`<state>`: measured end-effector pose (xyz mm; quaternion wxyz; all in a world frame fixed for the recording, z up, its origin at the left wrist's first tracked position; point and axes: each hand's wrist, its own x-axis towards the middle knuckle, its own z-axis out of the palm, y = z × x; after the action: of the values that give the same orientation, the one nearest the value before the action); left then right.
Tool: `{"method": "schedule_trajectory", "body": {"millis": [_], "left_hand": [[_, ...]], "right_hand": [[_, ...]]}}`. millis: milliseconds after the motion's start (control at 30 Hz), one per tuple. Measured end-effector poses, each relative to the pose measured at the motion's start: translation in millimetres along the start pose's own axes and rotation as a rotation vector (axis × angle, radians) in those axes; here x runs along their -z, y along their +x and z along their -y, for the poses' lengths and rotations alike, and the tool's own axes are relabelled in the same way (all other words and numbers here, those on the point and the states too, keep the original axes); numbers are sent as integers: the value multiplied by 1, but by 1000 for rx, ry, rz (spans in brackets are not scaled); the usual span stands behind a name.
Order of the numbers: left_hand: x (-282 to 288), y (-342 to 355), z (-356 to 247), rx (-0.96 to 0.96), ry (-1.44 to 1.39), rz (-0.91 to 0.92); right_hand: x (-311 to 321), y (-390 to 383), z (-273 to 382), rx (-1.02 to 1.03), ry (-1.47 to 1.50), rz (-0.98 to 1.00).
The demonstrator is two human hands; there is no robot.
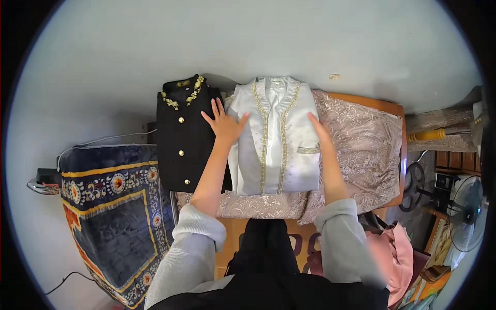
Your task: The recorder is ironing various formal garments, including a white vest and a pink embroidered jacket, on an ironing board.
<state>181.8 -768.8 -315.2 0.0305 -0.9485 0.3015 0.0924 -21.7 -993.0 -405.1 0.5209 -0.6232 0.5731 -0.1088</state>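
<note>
Silver jacket on lace cloth over desk; black jacket, 3 gold buttons, just left. Left hand across their adjoining edges, fingers spread apart. Right hand at silver jacket's right edge; cannot tell if fingers pinch.

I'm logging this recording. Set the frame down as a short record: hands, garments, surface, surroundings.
left hand: fingers spread, between the two garments
right hand: at the silver garment's right edge; grip unclear
left garment: black garment, gold buttons
right garment: silver garment, gold trim
surface: beige patterned fabric over wooden table
far left: dark blue patterned textile
far right: fan
</note>
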Motion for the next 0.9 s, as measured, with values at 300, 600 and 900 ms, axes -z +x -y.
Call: {"method": "schedule_trajectory", "body": {"millis": [300,600,900], "left_hand": [[-34,21,-9,-43,-108,-226],[-48,30,-9,-132,-376,-436],[-34,66,-16,-132,-474,-485]], "right_hand": [[-26,5,31,458,30,4],[-29,36,-3,366,-2,-22],[-26,56,15,449,-165,-327]]}}
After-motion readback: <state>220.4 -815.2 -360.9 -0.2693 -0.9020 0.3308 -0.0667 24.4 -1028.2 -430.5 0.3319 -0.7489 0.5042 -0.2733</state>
